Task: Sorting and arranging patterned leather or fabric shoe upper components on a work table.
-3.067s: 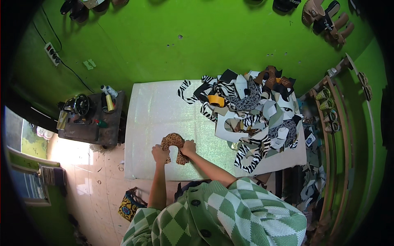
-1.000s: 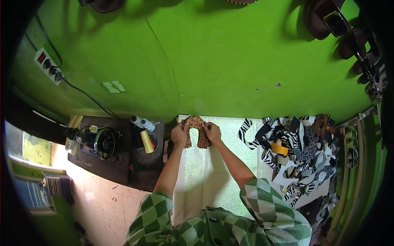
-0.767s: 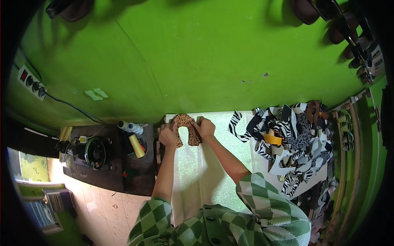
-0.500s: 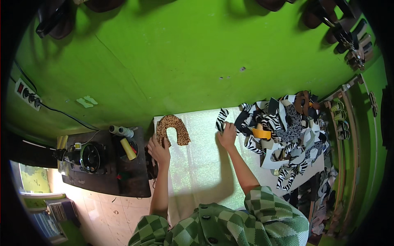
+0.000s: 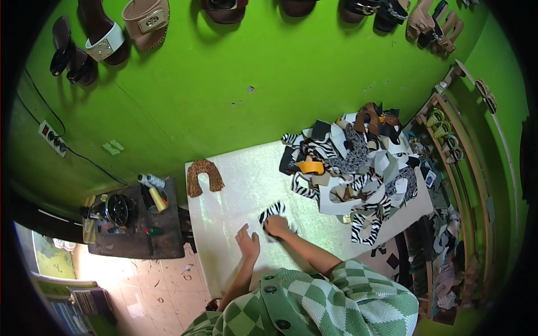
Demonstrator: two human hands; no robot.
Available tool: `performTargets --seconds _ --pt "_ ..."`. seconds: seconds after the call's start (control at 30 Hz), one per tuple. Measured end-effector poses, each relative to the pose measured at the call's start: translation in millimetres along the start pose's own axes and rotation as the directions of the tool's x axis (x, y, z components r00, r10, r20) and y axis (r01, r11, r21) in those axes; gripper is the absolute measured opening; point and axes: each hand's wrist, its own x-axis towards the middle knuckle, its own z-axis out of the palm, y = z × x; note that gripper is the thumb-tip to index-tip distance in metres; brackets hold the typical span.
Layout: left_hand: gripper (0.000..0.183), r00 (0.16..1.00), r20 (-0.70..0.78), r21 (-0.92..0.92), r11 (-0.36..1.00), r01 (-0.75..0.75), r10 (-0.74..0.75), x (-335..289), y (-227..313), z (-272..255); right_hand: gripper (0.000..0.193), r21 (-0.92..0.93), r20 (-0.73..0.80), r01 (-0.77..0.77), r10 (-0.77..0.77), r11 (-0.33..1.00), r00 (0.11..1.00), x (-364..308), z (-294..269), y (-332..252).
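Near the middle of the white table [image 5: 241,179], my right hand [image 5: 277,226] is closed on a zebra-print piece of material [image 5: 272,209], with the fingers curled over its near part. The piece lies at or just above the tabletop; I cannot tell which. Just left of it, my left hand [image 5: 247,243] is raised with fingers apart and nothing in them. A leopard-print, U-shaped piece [image 5: 204,166] lies at the far left corner of the table, its opening toward me, with no hand touching it.
A heap of mixed offcuts [image 5: 350,148] covers the table's right side. A dark sewing table [image 5: 134,238] stands to the left, carrying a sewing machine [image 5: 119,209] and thread cones [image 5: 159,199]. Sandals [image 5: 147,23] line the green wall above. A wooden rack [image 5: 457,185] stands right.
My left hand has let go of the leopard-print piece and come nearer. My right hand has brought the zebra-print piece from the far edge to the table's middle. The view has shifted.
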Motion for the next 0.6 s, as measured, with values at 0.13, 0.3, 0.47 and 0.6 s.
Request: performTargets --seconds 0.13,0.3,0.47,0.6 --pt "0.055 0.998 0.023 0.069 0.996 -0.055 0.053 -26.4 12.3 0.0 0.015 0.54 -0.313 0.077 0.114 0.838 0.943 -57.1 -13.2 45.4" --pt "0.06 0.959 0.281 0.178 0.979 -0.095 0.042 -42.8 54.0 13.1 0.013 0.457 -0.503 0.209 0.058 0.864 0.862 -84.5 -54.7 138.7" --pt "0.039 0.856 0.291 -0.099 0.904 -0.416 0.426 -53.7 78.0 43.9 0.025 0.309 -0.71 0.262 0.038 0.914 0.704 -112.7 -79.9 190.8" --pt "0.038 0.963 0.083 0.145 0.953 -0.267 0.257 -75.3 92.2 51.5 0.049 0.143 -0.512 0.019 0.057 0.99 0.857 -147.1 -99.5 217.1"
